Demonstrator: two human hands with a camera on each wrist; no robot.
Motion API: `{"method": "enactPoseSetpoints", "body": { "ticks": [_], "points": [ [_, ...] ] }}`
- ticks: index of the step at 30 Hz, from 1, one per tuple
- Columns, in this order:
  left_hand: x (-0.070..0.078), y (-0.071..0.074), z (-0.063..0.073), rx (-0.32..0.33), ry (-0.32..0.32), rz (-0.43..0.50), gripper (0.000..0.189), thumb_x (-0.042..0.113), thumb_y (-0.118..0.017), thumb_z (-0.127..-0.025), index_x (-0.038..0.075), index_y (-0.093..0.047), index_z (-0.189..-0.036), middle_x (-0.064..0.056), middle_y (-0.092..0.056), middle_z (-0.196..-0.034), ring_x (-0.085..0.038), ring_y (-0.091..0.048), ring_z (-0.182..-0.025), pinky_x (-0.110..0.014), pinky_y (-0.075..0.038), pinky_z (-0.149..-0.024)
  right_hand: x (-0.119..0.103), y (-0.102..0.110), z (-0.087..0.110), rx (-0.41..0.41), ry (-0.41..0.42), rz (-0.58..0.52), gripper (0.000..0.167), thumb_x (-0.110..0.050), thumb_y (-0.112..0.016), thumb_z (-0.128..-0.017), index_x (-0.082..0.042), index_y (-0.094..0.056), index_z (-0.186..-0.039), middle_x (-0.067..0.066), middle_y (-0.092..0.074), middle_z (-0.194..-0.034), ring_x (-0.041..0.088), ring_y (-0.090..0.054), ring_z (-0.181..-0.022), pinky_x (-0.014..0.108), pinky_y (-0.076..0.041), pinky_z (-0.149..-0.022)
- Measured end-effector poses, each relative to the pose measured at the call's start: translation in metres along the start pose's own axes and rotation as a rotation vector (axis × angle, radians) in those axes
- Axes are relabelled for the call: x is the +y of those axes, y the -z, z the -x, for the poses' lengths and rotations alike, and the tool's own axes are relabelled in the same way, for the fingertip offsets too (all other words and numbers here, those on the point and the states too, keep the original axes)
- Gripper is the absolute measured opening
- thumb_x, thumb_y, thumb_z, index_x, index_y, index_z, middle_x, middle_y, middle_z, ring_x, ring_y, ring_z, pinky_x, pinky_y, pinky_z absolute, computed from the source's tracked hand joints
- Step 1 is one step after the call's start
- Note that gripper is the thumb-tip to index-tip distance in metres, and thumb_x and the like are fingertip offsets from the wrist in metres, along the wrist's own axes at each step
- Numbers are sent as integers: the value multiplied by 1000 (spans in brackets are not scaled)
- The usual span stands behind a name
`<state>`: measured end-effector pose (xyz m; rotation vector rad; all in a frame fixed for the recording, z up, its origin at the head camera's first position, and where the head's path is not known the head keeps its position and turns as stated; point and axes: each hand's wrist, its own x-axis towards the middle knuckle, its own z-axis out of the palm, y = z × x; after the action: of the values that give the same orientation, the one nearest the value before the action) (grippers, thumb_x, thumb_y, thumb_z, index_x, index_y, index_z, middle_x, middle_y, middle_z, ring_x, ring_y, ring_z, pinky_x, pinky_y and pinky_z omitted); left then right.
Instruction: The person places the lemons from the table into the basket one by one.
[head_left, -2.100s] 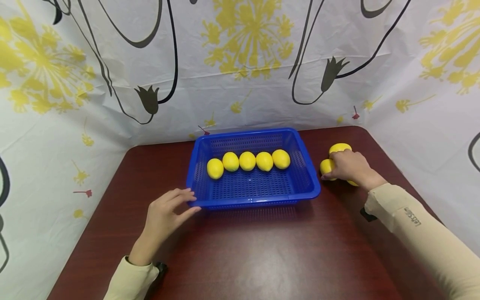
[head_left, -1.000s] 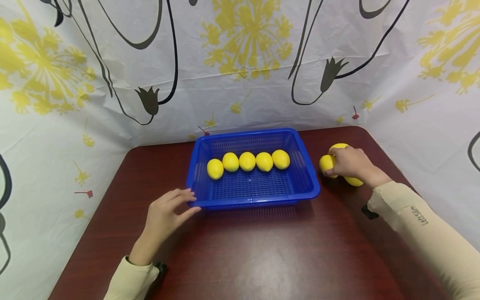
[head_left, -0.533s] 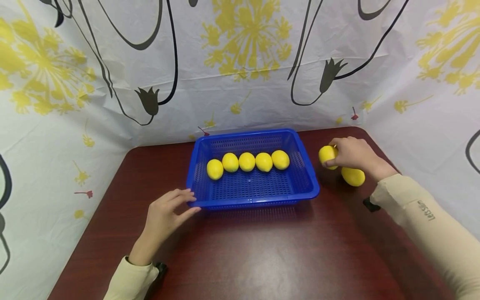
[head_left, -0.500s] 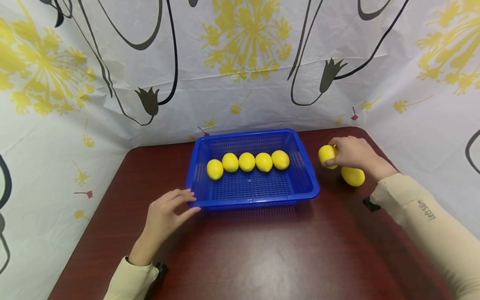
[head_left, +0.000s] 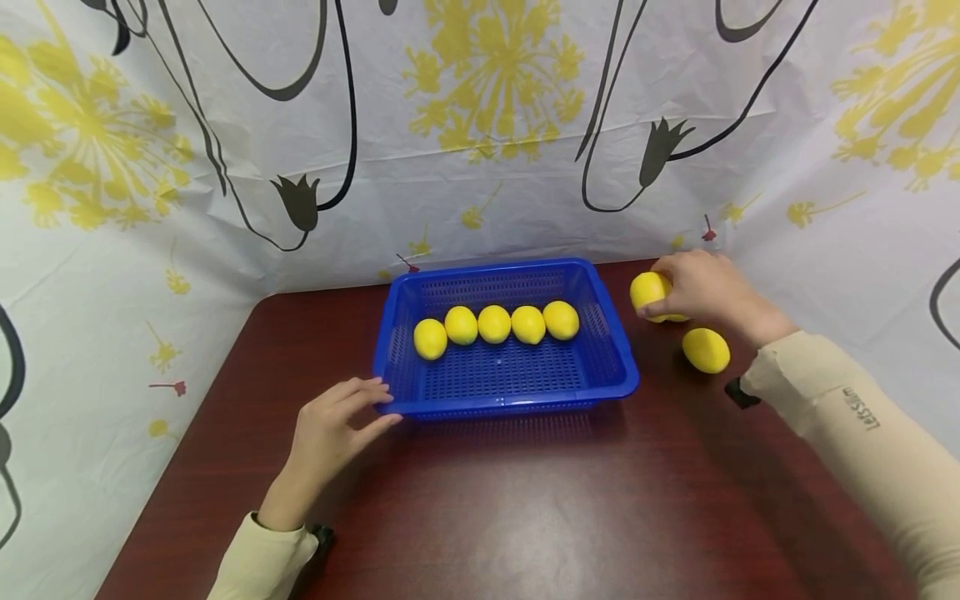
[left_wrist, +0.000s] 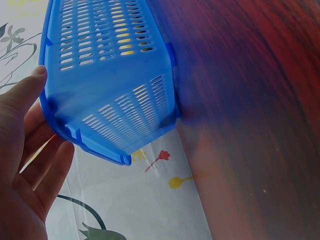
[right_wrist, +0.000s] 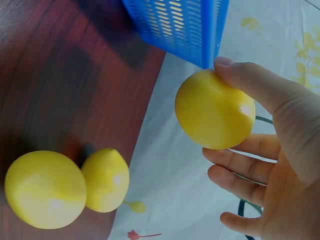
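My right hand [head_left: 708,292] pinches a yellow lemon [head_left: 649,295] between thumb and fingers. In the right wrist view that lemon [right_wrist: 215,109] is up off the table, with the lower fingers spread apart. Two more lemons lie on the table below: one in front [head_left: 706,350], the other partly hidden behind the held one [head_left: 678,318]. My left hand [head_left: 330,442] is at the near left corner of a blue perforated basket [head_left: 502,405]. The left wrist view has its thumb and fingers [left_wrist: 59,167] on either side of the basket's rim. Several lemons [head_left: 493,323] form a row inside.
The dark red-brown wooden table [head_left: 510,508] ends at the back and sides against a white sheet [head_left: 465,192] printed with yellow and grey flowers. The basket's right wall stands between the held lemon and the row of lemons.
My right hand has picked up a lemon from the group at the right and raised it, moving toward the back, so the lemons beneath show more. My left hand stays put.
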<state>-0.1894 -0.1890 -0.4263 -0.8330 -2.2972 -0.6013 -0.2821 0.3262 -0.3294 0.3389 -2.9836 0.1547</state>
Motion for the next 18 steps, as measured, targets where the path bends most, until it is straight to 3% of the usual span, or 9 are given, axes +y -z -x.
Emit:
{"method": "enactPoseSetpoints", "body": {
  "ticks": [6, 11, 18],
  "points": [
    [0, 0, 0, -1, 5, 9, 37, 22, -93, -62, 14, -77, -94, -2, -77, -97, -20, -74, -98, -40, -60, -82, -9, 7, -3, 23, 23, -3, 46, -54, -82, -71, -14, -64, -87, 2, -64, -79, 25, -54, -78, 35, -39, -59],
    [1, 1, -1, -11, 13, 16, 35, 33, -90, -69, 13, -77, -95, -3, -77, -99, -21, -74, -99, -41, -60, -84, -17, 10, -3, -1, 20, -18, 47, -53, -80, -74, -13, -65, -93, 4, -65, -83, 26, -52, -82, 37, -40, -62],
    [0, 0, 0, -5, 9, 7, 50, 60, -60, -87, 13, -77, -94, -3, -77, -98, -21, -74, -98, -41, -60, -83, -21, 12, -8, 0, 13, -21, 53, -50, -80, -74, -8, -65, -103, 10, -68, -92, 31, -52, -87, 40, -42, -65]
  ]
}}
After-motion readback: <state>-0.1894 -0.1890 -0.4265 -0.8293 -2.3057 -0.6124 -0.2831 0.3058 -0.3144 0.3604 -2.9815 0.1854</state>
